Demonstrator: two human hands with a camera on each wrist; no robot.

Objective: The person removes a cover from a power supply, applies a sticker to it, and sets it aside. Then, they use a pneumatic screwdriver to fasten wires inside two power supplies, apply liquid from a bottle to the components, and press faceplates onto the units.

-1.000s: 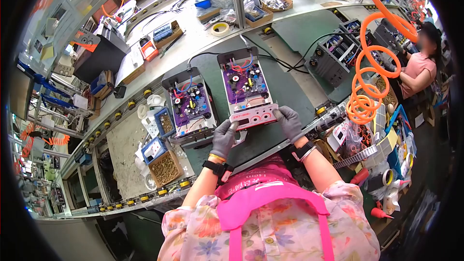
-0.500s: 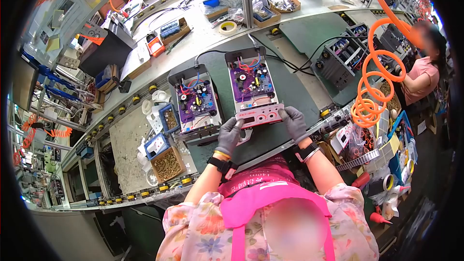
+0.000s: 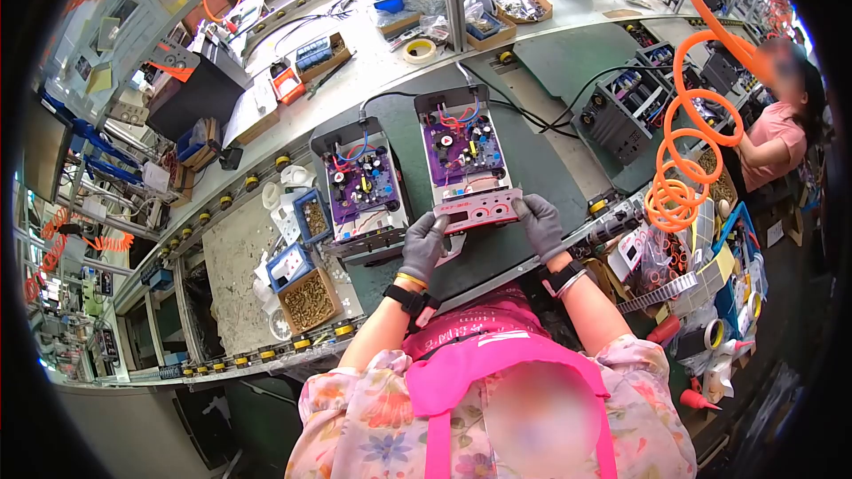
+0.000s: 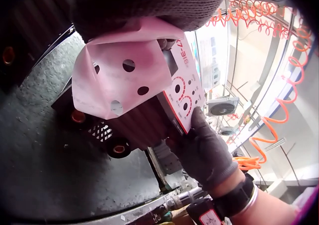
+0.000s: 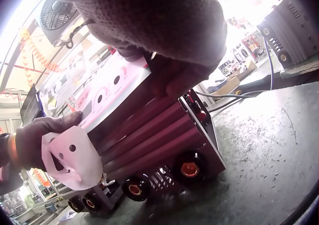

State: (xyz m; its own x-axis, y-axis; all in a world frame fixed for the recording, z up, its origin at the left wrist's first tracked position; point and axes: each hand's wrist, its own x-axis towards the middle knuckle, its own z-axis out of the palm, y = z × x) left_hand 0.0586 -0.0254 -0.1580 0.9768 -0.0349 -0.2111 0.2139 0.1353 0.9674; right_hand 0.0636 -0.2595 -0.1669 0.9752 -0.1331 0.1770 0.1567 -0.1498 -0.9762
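Both gloved hands are at the front of an open-topped electrical unit (image 3: 461, 149) with a purple circuit board. The left hand (image 3: 422, 247) pinches the left end of a printed front-panel label (image 3: 479, 211) with red dial markings and round holes. At the label's right end, the right hand (image 3: 540, 227) grips with thumb on the face and fingers behind. A curled, punched sheet of backing paper (image 4: 124, 78) hangs from the left hand below the label. In the right wrist view the label stands tilted over the unit's front, which carries round sockets (image 5: 190, 169).
A second open unit (image 3: 362, 184) stands close on the left. Beyond it are small blue bins (image 3: 288, 268) and a box of brass-coloured parts (image 3: 311, 299). An orange coiled hose (image 3: 679, 137) hangs at right, near another person (image 3: 774, 140). Cables (image 3: 524, 115) run behind the units.
The head view has shifted slightly, so the bench appears further right. Both hands stay at the label's ends, with little visible movement.
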